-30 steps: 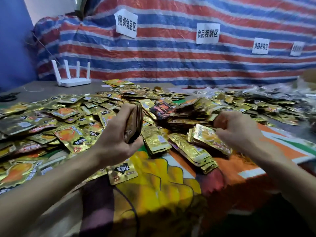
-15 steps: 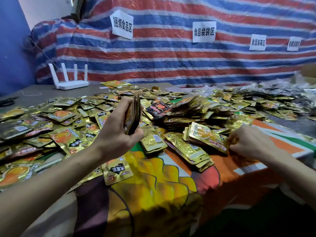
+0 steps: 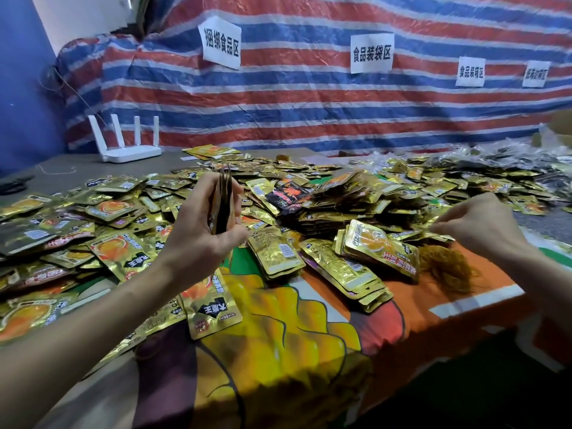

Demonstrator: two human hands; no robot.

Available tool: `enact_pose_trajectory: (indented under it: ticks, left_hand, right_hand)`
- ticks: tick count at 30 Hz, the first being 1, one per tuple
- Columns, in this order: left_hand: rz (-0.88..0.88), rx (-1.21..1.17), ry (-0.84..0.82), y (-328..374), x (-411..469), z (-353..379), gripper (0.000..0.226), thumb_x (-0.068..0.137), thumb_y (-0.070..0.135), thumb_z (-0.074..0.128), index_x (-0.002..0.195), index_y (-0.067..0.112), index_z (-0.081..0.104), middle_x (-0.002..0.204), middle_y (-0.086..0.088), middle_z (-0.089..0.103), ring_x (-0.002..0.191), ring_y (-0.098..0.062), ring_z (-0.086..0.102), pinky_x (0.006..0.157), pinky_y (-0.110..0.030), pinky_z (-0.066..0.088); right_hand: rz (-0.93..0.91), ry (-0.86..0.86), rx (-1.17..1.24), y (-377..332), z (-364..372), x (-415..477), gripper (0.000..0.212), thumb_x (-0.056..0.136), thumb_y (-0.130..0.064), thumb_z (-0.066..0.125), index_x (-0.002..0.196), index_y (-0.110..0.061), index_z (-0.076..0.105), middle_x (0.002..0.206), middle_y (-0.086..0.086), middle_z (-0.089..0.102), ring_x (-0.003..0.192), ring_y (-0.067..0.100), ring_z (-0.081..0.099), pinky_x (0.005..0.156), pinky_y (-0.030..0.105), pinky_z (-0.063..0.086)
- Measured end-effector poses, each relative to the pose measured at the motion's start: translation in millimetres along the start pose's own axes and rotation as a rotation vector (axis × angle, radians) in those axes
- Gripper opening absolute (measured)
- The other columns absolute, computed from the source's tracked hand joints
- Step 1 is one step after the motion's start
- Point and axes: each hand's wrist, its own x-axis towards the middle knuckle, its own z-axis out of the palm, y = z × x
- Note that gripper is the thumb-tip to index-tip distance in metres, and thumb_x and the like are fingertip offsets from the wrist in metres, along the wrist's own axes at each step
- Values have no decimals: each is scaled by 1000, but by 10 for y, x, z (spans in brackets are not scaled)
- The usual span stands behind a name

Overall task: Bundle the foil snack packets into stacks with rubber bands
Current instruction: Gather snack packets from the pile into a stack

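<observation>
1. Where the frame's left edge began, loose packets point(image 3: 108, 212) lay scattered flat across the table, likely tipped out there as the supply to draw from. A white router point(image 3: 130, 144) stood behind them at upper left, well apart from the work.
2. Left of centre, the left hand point(image 3: 201, 224) was wrapped round a thin stack of packets point(image 3: 223, 199), fingers and thumb curled about it. It held the stack on edge and clear of the table. That pose probably kept the edges squared and left an end free for a band to slip over.
3. At centre, on the printed tablecloth point(image 3: 278, 335), several fanned piles point(image 3: 380, 249) rested just beside one another, seemingly counted out and waiting their turn.
4. Right of them, a tangle of rubber bands point(image 3: 445, 264) sat on the cloth just beside the nearest pile. I judge it was put there to be within easy reach of the banding hand.
5. At the right, the right hand point(image 3: 483, 224) hovered just above that tangle, fingers curled and tips drawn together. Whether a band was pinched between them could not be told.
</observation>
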Motion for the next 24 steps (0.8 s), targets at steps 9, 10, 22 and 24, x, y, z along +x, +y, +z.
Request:
enact_pose_trajectory:
  ticks: [9,10,22,24]
  left_hand:
    - [-161,-177,113,-97,11,-86,37,68,7,58,103,2,47,85,-12,47,76,-26,46,71,-44,40]
    - [-177,-210,130,-113,7,-99,36,68,7,58,103,4,47,84,-10,48,76,-24,46,72,-43,40]
    - [-506,-378,288,-305,-101,-532,39,61,9,63,99,0,62,78,-5,68,69,-17,62,71,-31,50]
    - [-595,-362,287,-308,-102,-615,50,59,13,64,106,-6,62,76,-5,65,67,-15,60,67,-28,50]
  right_hand:
    - [-160,-97,445,-777,25,-103,11,93,-25,70,82,-22,70,85,-2,72,82,10,65,66,25,47]
    - [-183,-135,493,-919,65,-135,10,93,-24,69,84,-21,70,86,-3,72,79,6,66,63,22,47]
    - [-527,-468,716,-2536,1017,-698,15,90,-26,75,83,-12,75,77,9,75,61,6,59,56,20,44]
    - [-548,-451,730,-2687,1194,-766,16,90,-23,75,86,-8,77,77,11,73,62,8,57,58,25,43]
